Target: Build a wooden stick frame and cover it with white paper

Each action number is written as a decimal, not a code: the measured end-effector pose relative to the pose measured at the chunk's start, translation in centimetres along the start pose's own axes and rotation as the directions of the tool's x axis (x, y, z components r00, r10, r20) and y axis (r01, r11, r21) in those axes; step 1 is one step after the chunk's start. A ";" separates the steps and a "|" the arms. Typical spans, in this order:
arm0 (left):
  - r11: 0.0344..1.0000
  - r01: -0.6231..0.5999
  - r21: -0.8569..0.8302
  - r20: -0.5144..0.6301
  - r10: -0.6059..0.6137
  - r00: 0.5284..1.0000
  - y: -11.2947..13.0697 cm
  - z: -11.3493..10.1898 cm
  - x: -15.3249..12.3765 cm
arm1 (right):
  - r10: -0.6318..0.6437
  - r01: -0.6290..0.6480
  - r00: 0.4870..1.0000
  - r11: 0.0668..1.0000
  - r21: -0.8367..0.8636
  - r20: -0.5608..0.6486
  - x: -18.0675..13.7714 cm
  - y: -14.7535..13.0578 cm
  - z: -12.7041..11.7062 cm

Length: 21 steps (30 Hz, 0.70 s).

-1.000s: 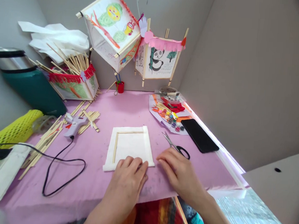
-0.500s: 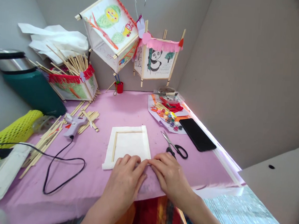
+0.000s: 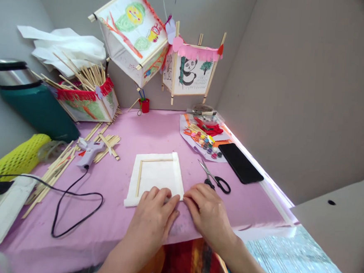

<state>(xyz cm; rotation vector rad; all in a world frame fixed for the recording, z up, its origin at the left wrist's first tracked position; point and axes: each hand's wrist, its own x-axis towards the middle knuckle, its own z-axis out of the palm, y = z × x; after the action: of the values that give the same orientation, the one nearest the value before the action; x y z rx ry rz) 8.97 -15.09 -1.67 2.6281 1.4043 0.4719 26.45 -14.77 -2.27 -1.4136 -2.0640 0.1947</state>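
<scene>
A square wooden-stick frame with a white sheet (image 3: 157, 178) lies flat on the purple table cover (image 3: 157, 128). The sheet's borders are folded over on the right and near sides, while bare sticks show at the far and left sides. My left hand (image 3: 155, 211) presses its curled fingers onto the near folded edge, thumb tucked at the front. At the near right corner my right hand (image 3: 207, 209) has its thumb and fingers pinched together against the edge. My fingers hide part of the near border. Scissors (image 3: 205, 168) with black handles lie just beyond my right hand.
Left are a lilac glue gun (image 3: 91, 150) with a looping black cord (image 3: 72, 193), loose sticks (image 3: 52, 174) and a teal bottle (image 3: 39, 107). A black phone (image 3: 240, 163) and paint pots (image 3: 214, 156) lie right. Drawn-on paper lanterns (image 3: 192, 73) hang at the back.
My right hand has shifted slightly right along the edge to the corner, parting from my left fingers. My left hand stays on the near edge. The view has moved slightly.
</scene>
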 end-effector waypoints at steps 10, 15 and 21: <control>1.000 0.023 0.012 0.021 -0.024 1.000 0.2 -0.2 0.1 | -0.224 0.216 0.974 0.959 -0.182 -0.025 -0.2 0.6 0.5; 1.000 0.026 0.005 -0.008 -0.026 1.000 0.4 -0.4 0.0 | -0.241 0.240 0.970 0.954 -0.179 0.015 0.0 0.5 0.0; 0.999 0.019 -0.029 -0.044 -0.020 0.999 0.4 -0.2 -0.3 | -0.113 0.114 0.993 0.979 0.170 -0.011 3.2 -1.2 -1.9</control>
<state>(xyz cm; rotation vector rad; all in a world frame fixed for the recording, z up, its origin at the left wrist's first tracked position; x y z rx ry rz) 9.05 -15.51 -1.43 2.5943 1.4235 0.5474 25.81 -12.87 1.09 -1.1895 -2.0668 0.3148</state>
